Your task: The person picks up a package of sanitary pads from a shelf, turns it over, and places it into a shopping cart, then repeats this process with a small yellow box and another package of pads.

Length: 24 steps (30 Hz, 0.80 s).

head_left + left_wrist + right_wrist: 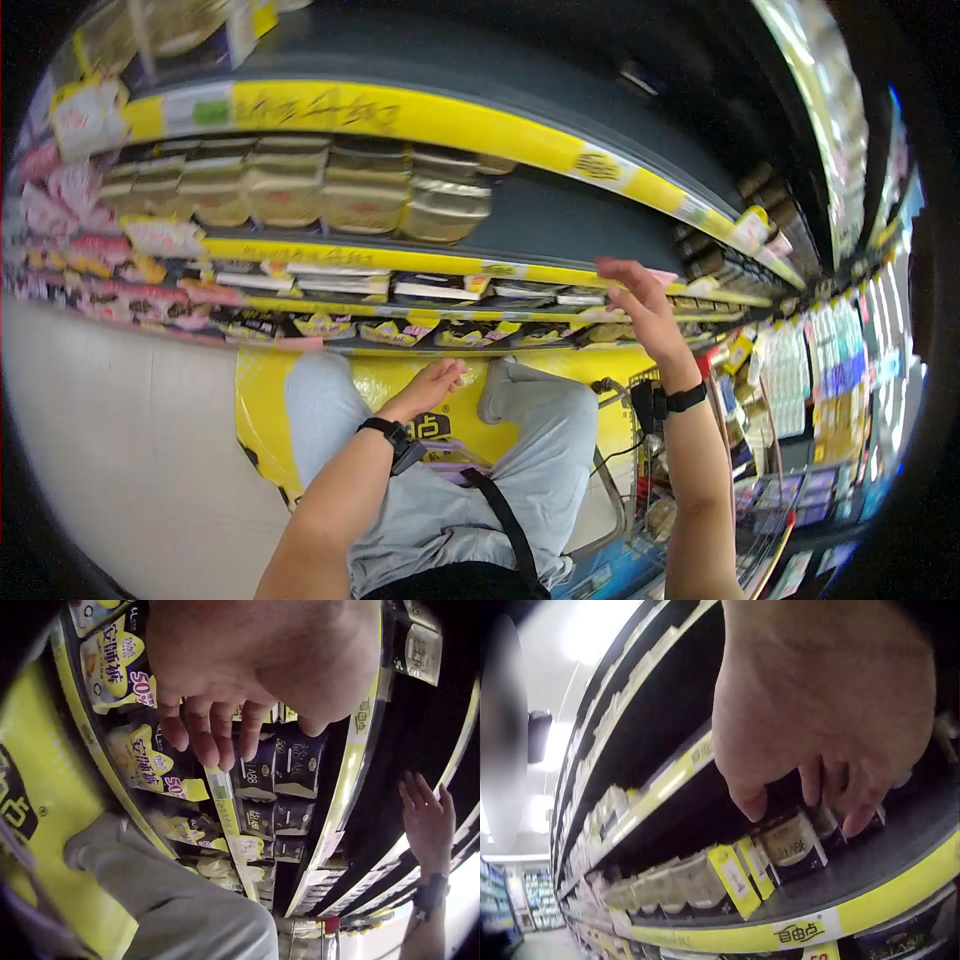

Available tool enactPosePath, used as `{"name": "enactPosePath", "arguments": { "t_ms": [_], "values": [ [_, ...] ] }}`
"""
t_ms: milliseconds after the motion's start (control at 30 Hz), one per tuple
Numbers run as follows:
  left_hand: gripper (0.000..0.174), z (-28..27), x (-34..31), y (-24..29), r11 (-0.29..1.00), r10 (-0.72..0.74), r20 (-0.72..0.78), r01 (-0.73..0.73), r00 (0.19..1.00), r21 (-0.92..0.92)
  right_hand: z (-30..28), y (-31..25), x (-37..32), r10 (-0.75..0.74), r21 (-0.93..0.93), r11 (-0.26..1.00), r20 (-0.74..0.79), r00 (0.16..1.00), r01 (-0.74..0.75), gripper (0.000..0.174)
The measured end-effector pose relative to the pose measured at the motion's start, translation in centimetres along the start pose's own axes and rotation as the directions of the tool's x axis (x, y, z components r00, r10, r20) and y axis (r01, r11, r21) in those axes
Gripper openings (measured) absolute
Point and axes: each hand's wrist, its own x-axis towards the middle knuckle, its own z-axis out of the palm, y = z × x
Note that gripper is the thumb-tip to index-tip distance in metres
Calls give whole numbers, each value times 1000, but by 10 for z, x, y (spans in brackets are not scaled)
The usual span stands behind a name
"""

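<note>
My right hand [645, 310] is raised in front of the shelves, fingers loosely bent and holding nothing. In the right wrist view its fingertips hang over a shelf, near a gold and dark pack [791, 844] in this view. My left hand [430, 388] is low over my lap, fingers relaxed with nothing in them. From the left wrist, this hand overlaps dark packs [259, 772] and black packs with yellow labels [142, 761] on the lower shelves. A row of gold packs [290, 185] fills the left part of a middle shelf.
Yellow price strips [450, 120] edge the shelves. A shopping cart [770, 500] with goods in it stands close at my right. Beneath my legs lies a yellow floor mat [262, 400], beside pale floor tiles [130, 400]. Yellow tags [735, 881] stick out from the shelf front.
</note>
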Motion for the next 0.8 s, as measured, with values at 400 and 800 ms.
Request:
{"name": "enactPosePath", "arguments": {
  "t_ms": [400, 800],
  "values": [
    [45, -5, 18, 3, 996, 87, -29, -88, 996, -21, 73, -2, 185, -484, -898, 282, 171, 858, 338, 68],
    [42, -13, 21, 14, 986, 147, -107, -137, 983, 96, 70, 1, 187, -362, -884, 435, 1, 932, 170, 60]
  ]
}}
